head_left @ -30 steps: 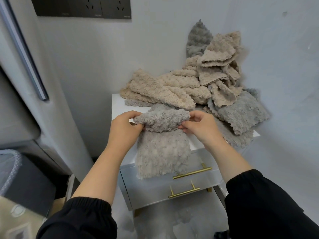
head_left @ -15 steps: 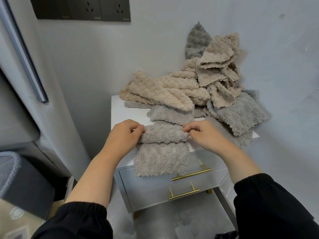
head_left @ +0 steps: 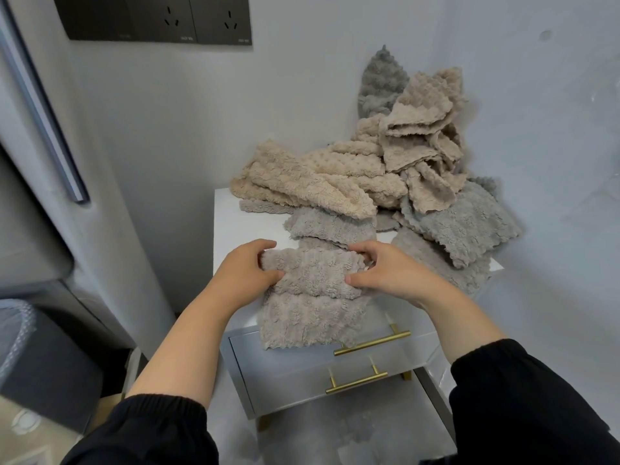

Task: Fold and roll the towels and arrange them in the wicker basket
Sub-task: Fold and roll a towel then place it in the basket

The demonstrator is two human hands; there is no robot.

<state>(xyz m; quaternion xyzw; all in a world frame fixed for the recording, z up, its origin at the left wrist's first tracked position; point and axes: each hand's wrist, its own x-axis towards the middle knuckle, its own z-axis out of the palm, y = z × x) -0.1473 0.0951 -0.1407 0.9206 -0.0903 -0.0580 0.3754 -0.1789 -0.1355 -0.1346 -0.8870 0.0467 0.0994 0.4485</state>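
A grey-beige fluffy towel lies at the front edge of a white nightstand, its near end hanging over the top drawer. Its far end is rolled toward me into a thick roll. My left hand grips the roll's left end, fingers curled over it. My right hand grips the right end the same way. Behind lies a heap of beige towels and grey towels. No wicker basket is in view.
The nightstand stands in a white corner and has two drawers with gold handles. A dark socket panel is on the wall above. A grey appliance and a dark bin stand at the left.
The lifted far end of the towel has been brought down and rolled toward me. Both hands moved nearer the nightstand's front edge with the roll, which has grown thicker.
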